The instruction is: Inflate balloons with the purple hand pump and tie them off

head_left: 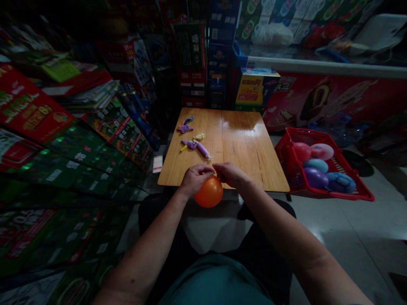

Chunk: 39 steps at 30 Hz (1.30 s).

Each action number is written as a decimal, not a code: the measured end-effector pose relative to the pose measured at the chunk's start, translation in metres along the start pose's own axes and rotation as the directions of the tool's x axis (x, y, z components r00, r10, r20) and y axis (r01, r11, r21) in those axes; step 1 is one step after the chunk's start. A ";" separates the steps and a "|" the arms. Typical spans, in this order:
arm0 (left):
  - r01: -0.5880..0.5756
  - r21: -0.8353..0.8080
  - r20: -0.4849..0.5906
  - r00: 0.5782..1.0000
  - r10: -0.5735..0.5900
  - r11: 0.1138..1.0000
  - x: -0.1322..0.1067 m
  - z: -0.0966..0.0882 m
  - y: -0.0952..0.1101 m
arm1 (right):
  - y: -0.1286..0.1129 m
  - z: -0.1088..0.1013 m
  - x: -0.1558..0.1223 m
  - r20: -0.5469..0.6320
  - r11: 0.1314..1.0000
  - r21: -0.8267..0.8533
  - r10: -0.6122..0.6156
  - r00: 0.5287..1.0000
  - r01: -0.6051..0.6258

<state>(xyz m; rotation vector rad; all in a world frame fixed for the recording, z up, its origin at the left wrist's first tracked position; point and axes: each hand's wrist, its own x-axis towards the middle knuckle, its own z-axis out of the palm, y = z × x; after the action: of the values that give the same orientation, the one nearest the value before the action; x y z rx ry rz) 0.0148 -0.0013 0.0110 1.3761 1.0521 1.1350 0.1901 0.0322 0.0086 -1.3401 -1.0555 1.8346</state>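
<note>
An inflated orange balloon point(208, 192) hangs at the near edge of the wooden table point(244, 152), its neck pointing up and away from me. My left hand point(196, 178) pinches the neck from the left. From the right, my right hand point(229, 173) has its fingers closed at the same neck; the fingertips of both hands nearly meet there. Just beyond them on the tabletop lies a purple hand pump point(202, 150) with a pale nozzle. Beside it are limp, uninflated balloons point(190, 145), and more patterned ones point(185, 126) lie farther back on the left.
To the right on the floor, a red basket point(346, 191) holds several inflated balloons point(314, 178). Stacked green cartons point(63, 156) line the left side. Behind the table stand boxes point(254, 87) and a chest freezer point(318, 63). A white card point(157, 164) appears left of the table.
</note>
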 end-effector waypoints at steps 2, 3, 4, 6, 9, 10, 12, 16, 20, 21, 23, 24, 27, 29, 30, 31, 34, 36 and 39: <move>-0.010 0.058 0.021 1.000 0.008 0.998 0.001 0.000 0.000 | -0.001 0.001 0.003 0.009 0.999 0.051 0.005 1.000 -0.006; -0.002 0.067 0.025 1.000 0.000 0.998 0.002 0.001 -0.001 | -0.001 0.001 0.004 0.014 0.997 0.074 0.002 1.000 -0.003; 0.008 0.069 0.024 1.000 -0.010 0.998 0.003 0.000 -0.001 | -0.001 0.001 0.004 0.019 0.995 0.095 -0.002 1.000 0.000; 0.014 0.074 0.013 1.000 -0.015 0.997 0.004 0.000 0.000 | -0.001 0.002 0.004 0.029 0.991 0.131 -0.014 0.999 0.010; -0.005 0.109 -0.026 1.000 0.008 0.994 0.004 0.000 0.001 | 0.000 0.004 0.003 0.030 0.986 0.167 -0.032 0.999 0.027; -0.008 0.122 -0.041 0.999 0.013 0.993 0.005 0.001 0.002 | 0.000 0.005 0.003 0.028 0.984 0.173 -0.038 0.999 0.033; 0.005 0.125 -0.064 0.998 0.003 0.992 0.005 0.002 0.002 | 0.001 0.007 0.002 0.021 0.983 0.178 -0.049 0.999 0.044; 0.040 0.048 -0.083 0.996 -0.036 0.998 0.006 0.003 -0.001 | 0.004 0.013 0.000 0.007 0.986 0.157 -0.063 0.998 0.061; 0.082 0.078 -0.125 0.989 -0.072 0.994 0.008 -0.001 -0.006 | 0.006 0.018 -0.002 -0.028 0.990 0.091 -0.104 0.994 0.106; 0.099 0.089 -0.128 0.988 -0.087 0.991 0.009 -0.002 -0.007 | 0.006 0.020 -0.003 -0.039 0.989 0.043 -0.139 0.990 0.141; 0.118 0.096 -0.100 0.989 -0.108 0.988 0.010 -0.004 -0.009 | 0.004 0.025 -0.005 -0.025 0.969 -0.071 -0.237 0.971 0.235; 0.118 0.094 -0.078 0.991 -0.111 0.989 0.011 -0.004 -0.009 | 0.002 0.027 -0.006 0.002 0.951 -0.118 -0.287 0.958 0.285; 0.119 0.072 -0.039 0.992 -0.116 0.990 0.013 -0.005 -0.011 | -0.003 0.035 -0.010 0.079 0.913 -0.153 -0.371 0.925 0.379; 0.133 0.035 -0.040 0.991 -0.131 0.991 0.014 -0.005 -0.012 | -0.007 0.038 -0.013 0.052 0.909 -0.142 -0.390 0.920 0.393; 0.142 0.008 -0.044 0.989 -0.142 0.990 0.014 -0.006 -0.011 | -0.008 0.038 -0.015 0.010 0.911 -0.130 -0.393 0.920 0.390; 0.151 -0.019 -0.047 0.987 -0.152 0.988 0.014 -0.007 -0.010 | -0.009 0.038 -0.017 -0.043 0.918 -0.107 -0.387 0.921 0.381; 0.190 -0.108 -0.056 0.979 -0.196 0.976 0.013 -0.009 -0.007 | -0.010 0.034 -0.020 -0.195 0.948 0.035 -0.303 0.933 0.316; 0.250 -0.268 -0.046 0.961 -0.271 0.931 0.010 -0.011 -0.005 | -0.008 0.031 -0.021 -0.231 0.952 0.136 -0.237 0.944 0.273; 0.317 -0.504 -0.014 0.927 -0.375 0.803 0.007 -0.013 -0.005 | -0.002 0.028 -0.021 -0.245 0.954 0.098 -0.253 0.936 0.283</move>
<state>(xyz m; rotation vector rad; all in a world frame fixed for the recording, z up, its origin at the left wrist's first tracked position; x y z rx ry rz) 0.0036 0.0083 0.0076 0.6827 0.9548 1.1118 0.1690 0.0085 0.0246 -1.2284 -0.9267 1.4818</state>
